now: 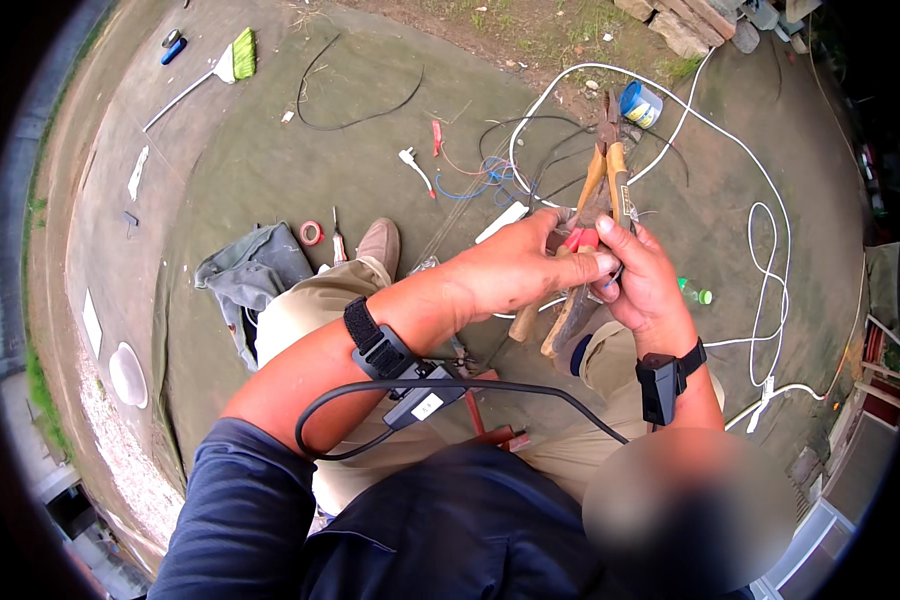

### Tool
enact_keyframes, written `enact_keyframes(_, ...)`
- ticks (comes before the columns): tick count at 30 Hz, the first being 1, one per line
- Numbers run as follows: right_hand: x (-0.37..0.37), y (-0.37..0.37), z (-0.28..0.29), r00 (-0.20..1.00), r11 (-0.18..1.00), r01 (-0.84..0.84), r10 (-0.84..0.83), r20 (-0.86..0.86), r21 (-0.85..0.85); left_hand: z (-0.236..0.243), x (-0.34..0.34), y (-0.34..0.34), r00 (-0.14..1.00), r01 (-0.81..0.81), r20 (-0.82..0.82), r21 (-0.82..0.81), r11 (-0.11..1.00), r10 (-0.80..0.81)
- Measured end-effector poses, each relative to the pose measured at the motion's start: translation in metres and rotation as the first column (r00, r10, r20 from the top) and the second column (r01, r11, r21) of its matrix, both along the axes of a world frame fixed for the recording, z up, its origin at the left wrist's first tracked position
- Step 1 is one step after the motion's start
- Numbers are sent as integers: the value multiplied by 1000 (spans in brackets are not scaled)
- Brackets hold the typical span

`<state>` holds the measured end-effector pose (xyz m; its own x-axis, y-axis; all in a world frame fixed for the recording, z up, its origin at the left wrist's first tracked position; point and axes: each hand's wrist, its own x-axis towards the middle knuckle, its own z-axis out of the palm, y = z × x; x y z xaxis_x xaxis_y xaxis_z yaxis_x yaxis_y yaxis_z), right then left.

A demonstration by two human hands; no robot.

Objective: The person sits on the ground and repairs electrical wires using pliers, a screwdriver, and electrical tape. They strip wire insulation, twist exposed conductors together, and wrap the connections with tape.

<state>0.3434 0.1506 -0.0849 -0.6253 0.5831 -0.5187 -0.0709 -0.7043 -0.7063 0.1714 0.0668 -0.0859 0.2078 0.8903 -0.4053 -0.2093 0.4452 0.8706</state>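
My left hand (530,258) and my right hand (645,280) meet in front of me, both closed with thumbs and fingertips together. Between them shows a small red piece (588,241); what exactly they pinch is mostly hidden. Just beyond the fingers are rusty pliers (620,175) with yellow-orange handles, jaws pointing away from me. I cannot tell if they are held or lie behind the hands. Below the hands, worn yellowish tool handles (567,325) stick out toward my right foot.
White cable (775,190) loops across the right side. Beyond my hands lie a blue cup (640,104), thin blue wires (485,178) and a white plug (408,157). Red tape (312,233), a screwdriver (338,240) and grey cloth (255,270) lie left. A broom (235,60) is farther off.
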Motion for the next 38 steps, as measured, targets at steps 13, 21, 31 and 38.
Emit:
enact_keyframes(13,18,16,-18,987,982,-132,118,105,135,0,26,26,979,-11,-203,-54,998,0)
enact_keyframes(21,15,18,-18,987,956,-122,89,132,267,-14,23,26,957,-104,-264,82,991,122)
enact_keyframes(31,14,17,-17,983,957,-83,32,180,280,3,-2,24,814,96,-579,33,995,-59)
enact_keyframes(38,17,28,-21,990,969,17,-51,134,248,-11,-10,33,907,-416,-135,-137,899,400)
